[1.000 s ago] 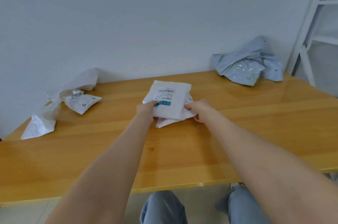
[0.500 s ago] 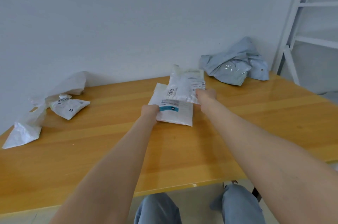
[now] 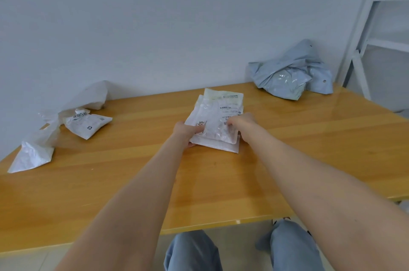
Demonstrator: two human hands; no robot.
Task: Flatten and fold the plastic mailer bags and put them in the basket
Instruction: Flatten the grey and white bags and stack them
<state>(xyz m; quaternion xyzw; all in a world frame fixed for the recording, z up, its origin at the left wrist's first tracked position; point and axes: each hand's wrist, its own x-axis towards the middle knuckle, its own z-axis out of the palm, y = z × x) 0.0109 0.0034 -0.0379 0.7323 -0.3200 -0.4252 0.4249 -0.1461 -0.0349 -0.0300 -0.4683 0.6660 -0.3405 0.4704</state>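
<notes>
Both hands on the mailer stack [image 3: 218, 120], mid-table.

The stack lay flat on the table [image 3: 132, 182] near the centre, with the layers offset and a lower one sticking out at the near right corner. The left hand [image 3: 187, 132] gripped the near left edge, thumb on top and fingers curled under. The right hand [image 3: 241, 121] pinched the top layer at its right edge with curled fingers. The stack sat between the two hands and extended beyond them. Its long axis ran away from the person, far end toward the wall and leaning slightly right, printed labels face up. Grey mailer pile [image 3: 292, 73] far right, crumpled white mailers [image 3: 86, 123] far left, both well apart from the stack.
</notes>
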